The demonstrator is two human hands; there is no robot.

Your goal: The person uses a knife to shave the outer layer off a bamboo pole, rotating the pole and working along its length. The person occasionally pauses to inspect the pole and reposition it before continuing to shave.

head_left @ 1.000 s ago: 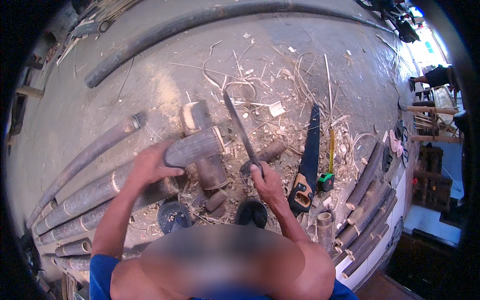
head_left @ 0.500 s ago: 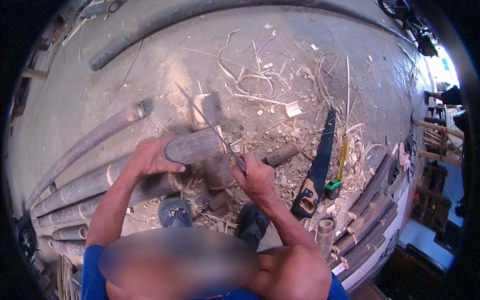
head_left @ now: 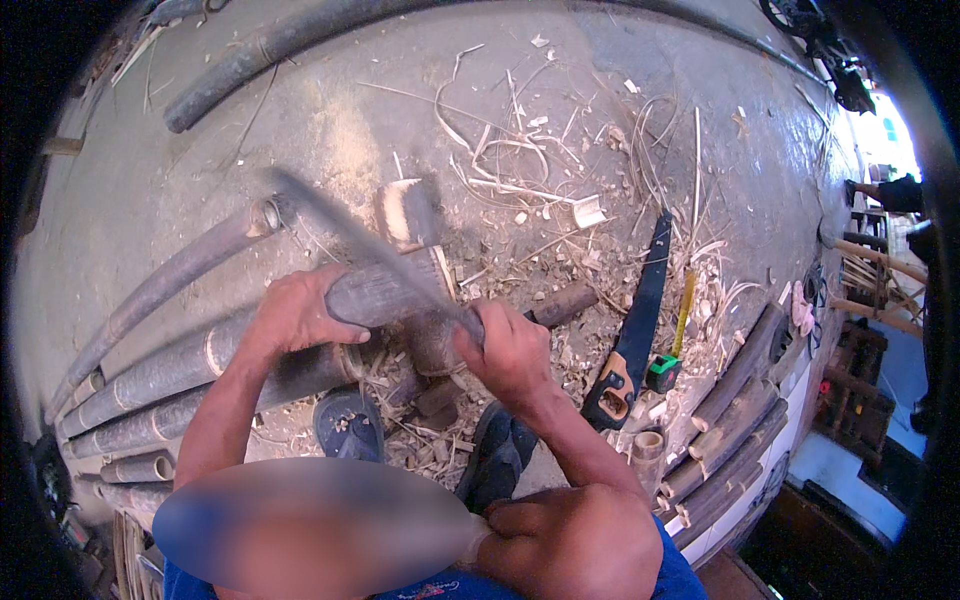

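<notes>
We steady the bamboo section (head_left: 385, 293) at centre with our left hand (head_left: 295, 315) wrapped around it; our right hand (head_left: 510, 350) is fisted on the blade (head_left: 350, 235), blurred toward 10 o'clock. Shavings (head_left: 520, 170) at 12 suggest trimming well underway; poles (head_left: 150, 375) at 8 look uncut

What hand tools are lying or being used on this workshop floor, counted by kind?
Long chopping blade, gripped in the right hand: 1
Handsaw lying on the floor: 1
Tape measure beside the saw handle: 1
Total: 3
</notes>
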